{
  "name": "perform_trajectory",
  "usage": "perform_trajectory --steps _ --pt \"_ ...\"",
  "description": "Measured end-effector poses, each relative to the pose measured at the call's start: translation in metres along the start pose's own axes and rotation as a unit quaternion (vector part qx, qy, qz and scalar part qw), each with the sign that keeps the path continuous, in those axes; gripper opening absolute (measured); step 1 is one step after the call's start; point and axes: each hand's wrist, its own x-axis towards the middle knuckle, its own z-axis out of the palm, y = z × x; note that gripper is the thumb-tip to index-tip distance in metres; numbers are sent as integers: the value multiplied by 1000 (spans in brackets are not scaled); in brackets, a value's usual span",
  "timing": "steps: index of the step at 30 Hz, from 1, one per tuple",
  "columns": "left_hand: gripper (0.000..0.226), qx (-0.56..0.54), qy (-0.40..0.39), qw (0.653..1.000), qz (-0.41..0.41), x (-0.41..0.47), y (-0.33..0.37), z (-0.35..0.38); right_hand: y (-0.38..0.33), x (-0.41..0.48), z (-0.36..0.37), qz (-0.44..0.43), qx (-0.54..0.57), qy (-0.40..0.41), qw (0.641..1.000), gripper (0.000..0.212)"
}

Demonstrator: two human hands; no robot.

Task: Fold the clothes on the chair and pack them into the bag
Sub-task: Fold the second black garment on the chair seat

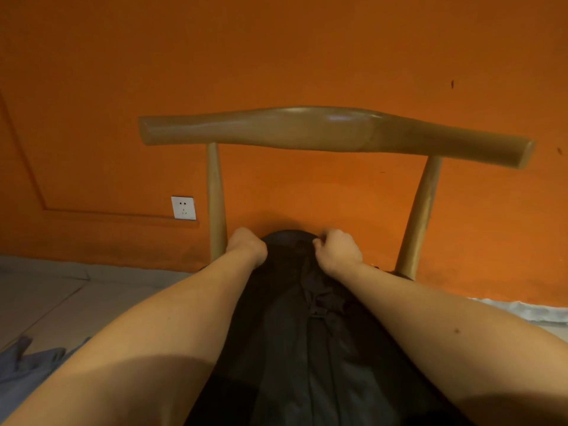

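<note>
A black garment [307,333] lies stretched along the seat of a wooden chair [322,130], running from the chair's back towards me. My left hand [246,245] grips the garment's far edge on the left side. My right hand [338,249] grips the same far edge on the right, fingers curled into the cloth. Both forearms reach over the garment and cover its sides. The seat itself is hidden under the cloth. No bag is in view.
An orange wall [307,56] stands right behind the chair, with a white socket [183,208] low on the left. A grey-blue piece of clothing [27,364] lies on the tiled floor at the lower left. Something white [528,312] lies on the floor at the right.
</note>
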Motion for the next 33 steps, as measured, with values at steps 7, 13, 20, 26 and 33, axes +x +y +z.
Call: perform_trajectory --steps 7,13,20,26,33 --pt "48 -36 -7 999 29 -9 -10 -5 12 -38 -27 -191 -89 -87 974 49" --pt "48 88 -29 982 168 -56 -15 -18 17 -64 -51 -70 -139 -131 979 50" --pt "24 114 -46 935 333 -194 -50 -46 11 -176 -80 -233 -86 -142 958 44" --pt "28 165 -91 917 353 -300 -90 -61 14 -284 -123 -153 39 -61 986 37" --pt "39 209 -69 910 352 -385 -122 -72 44 -414 -119 -23 106 -7 994 15"
